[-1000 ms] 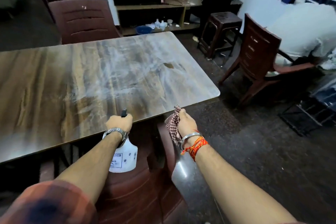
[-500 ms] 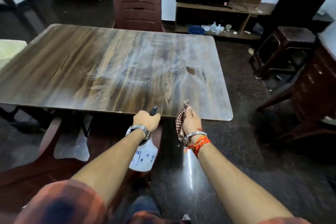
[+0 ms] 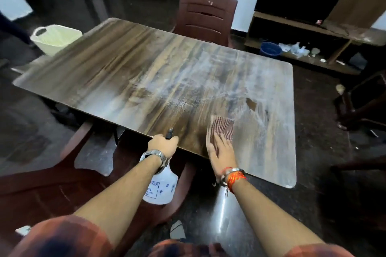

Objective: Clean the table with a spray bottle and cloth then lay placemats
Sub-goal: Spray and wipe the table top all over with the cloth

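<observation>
Since half a second ago the right hand (image 3: 221, 150) has gone from holding the cloth (image 3: 222, 128) bunched up off the near edge to pressing it flat on the table (image 3: 129, 81), and the view has swung a little so a pale basket (image 3: 55, 37) now shows past the far left corner. Its fingers are spread wide and laid flat, palm down, with the checked cloth pinned under the fingertips and fanned out ahead of them; both are blurred. The left hand (image 3: 163, 145) is clenched around the top of the bottle (image 3: 159, 189), whose dark nozzle pokes out just above the knuckles and over the table's near edge, while the white body hangs below the wrist, off the table and in front of a chair (image 3: 48, 185). That hand sits right at the edge, just beside the right one. White streaks and a speckled wet patch cover the right half of the tabletop; the left half looks darker and drier. Ahead of the cloth the surface runs bare to the far edge, where a second chair (image 3: 205, 16) is pushed close. To the right the top ends in a rounded corner, with dark floor (image 3: 325, 173) beyond it. No placemats are visible.
</observation>
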`<action>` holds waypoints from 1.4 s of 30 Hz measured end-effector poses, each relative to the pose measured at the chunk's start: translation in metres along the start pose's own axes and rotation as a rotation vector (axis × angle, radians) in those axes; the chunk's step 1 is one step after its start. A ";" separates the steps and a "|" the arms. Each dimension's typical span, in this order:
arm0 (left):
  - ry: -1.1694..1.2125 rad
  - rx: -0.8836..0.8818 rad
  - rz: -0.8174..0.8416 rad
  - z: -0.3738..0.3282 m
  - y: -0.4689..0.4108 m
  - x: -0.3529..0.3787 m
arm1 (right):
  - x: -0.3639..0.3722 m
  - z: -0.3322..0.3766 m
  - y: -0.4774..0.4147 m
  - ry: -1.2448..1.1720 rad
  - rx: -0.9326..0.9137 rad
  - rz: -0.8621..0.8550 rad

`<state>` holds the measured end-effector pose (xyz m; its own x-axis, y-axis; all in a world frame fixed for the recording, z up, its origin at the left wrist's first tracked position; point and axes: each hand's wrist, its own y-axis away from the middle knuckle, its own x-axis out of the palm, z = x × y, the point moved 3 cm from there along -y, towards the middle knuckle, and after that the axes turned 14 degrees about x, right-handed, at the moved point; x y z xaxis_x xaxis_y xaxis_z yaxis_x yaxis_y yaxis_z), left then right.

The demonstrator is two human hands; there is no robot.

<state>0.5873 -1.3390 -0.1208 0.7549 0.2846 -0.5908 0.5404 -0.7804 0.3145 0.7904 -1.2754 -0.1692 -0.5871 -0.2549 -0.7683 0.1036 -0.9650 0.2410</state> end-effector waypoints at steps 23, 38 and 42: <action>0.107 -0.423 -0.491 0.043 -0.058 -0.046 | 0.155 0.132 -0.073 0.539 -0.831 0.296; 0.179 -0.503 -0.565 0.067 -0.071 -0.067 | 0.227 0.258 -0.129 0.700 -1.109 0.506; 0.193 -0.503 -0.558 0.068 -0.074 -0.069 | 0.216 0.269 -0.197 0.718 -0.969 0.372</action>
<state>0.4698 -1.3383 -0.1537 0.3474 0.6894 -0.6356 0.9286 -0.1590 0.3352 0.4272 -1.1236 -0.2228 0.1400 -0.2026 -0.9692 0.8918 -0.3995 0.2124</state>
